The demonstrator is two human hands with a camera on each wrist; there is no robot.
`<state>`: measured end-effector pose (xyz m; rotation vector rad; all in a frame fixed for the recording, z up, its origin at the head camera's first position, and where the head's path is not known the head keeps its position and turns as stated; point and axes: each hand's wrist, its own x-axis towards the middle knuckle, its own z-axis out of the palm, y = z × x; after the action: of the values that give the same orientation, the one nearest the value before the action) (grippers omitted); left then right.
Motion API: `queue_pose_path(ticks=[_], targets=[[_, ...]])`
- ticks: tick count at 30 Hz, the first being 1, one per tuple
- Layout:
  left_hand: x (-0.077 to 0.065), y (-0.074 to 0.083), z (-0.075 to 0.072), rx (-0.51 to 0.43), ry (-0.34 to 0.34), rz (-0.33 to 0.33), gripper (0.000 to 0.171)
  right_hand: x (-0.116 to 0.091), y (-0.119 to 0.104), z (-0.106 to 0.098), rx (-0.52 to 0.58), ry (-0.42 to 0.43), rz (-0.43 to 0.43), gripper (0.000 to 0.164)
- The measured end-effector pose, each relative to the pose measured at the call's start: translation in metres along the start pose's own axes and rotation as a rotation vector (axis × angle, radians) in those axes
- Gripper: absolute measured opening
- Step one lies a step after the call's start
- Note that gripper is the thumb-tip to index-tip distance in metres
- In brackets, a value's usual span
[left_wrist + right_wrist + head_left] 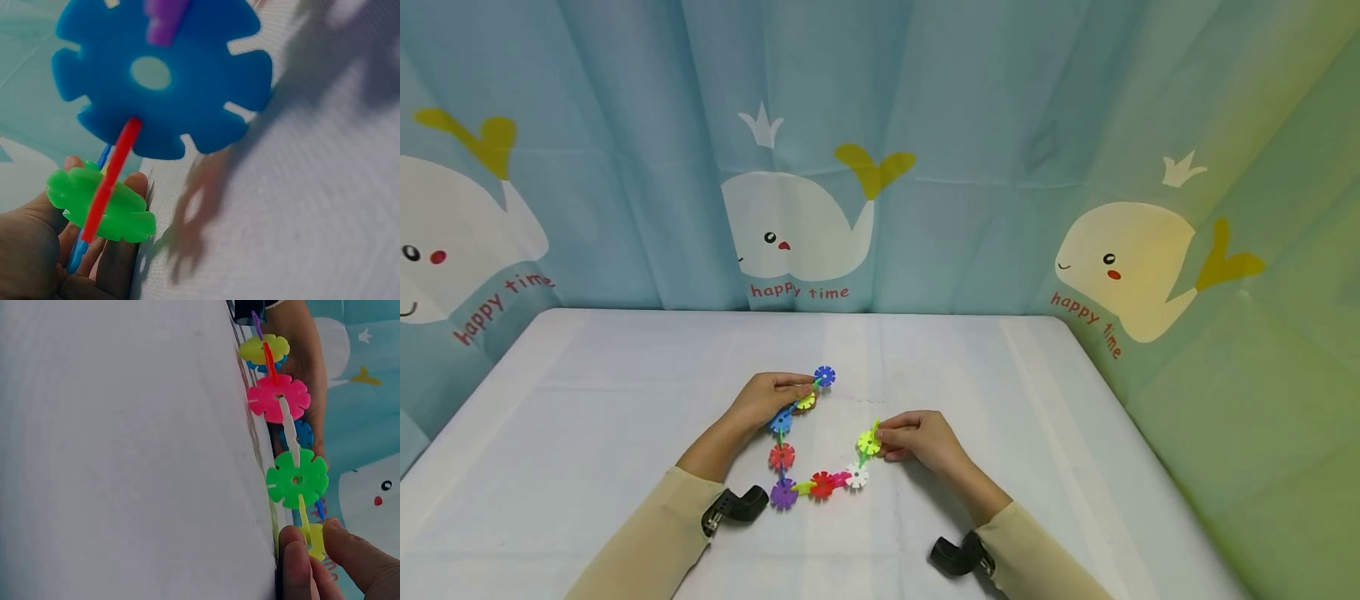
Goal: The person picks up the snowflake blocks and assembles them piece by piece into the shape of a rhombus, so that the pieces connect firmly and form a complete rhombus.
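Observation:
Notched plastic flower discs are slotted together into a U-shaped chain, with a purple disc point(784, 494) at its lower left corner. My left hand point(767, 402) holds the left end, where a dark blue disc point(825, 377) sticks out beyond the fingers. In the left wrist view, a green disc point(134, 215) lies against that hand, below a large blue disc point(200, 106). On the other end, my right hand point(928, 439) pinches a yellow disc between thumb and fingers. The right wrist view shows this yellow disc point(317, 540) joined beside a green disc point(281, 481), then a pink one point(265, 403).
A white-covered table point(625, 400) lies under both hands. Behind it hangs a blue curtain point(985, 125) with printed whales, turning green at the right. Each sleeve cuff has a black wrist camera, the left one point(747, 504) close to the purple disc.

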<state>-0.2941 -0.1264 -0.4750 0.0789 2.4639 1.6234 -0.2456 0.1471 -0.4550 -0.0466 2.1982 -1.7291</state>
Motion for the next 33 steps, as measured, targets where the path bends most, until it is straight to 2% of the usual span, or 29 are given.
queue_pose_path(ticks=[11, 20, 27, 33], targets=[[0.0, 0.001, -0.001, 0.01, 0.005, 0.011, 0.038, 0.004, 0.001, 0.005, 0.026, -0.043, 0.015, 0.022], [0.001, 0.001, 0.001, 0.003, 0.032, -0.015, 0.036, 0.02, -0.004, 0.002, -0.005, 0.036, 0.036, 0.022], [0.001, 0.001, 0.001, 0.021, 0.05, 0.01, 0.038, 0.041, -0.008, -0.004, -0.019, 0.087, 0.019, 0.022], [0.002, 0.001, -0.002, -0.042, 0.072, -0.005, 0.036, 0.058, -0.013, -0.005, -0.016, 0.084, 0.015, 0.023]])
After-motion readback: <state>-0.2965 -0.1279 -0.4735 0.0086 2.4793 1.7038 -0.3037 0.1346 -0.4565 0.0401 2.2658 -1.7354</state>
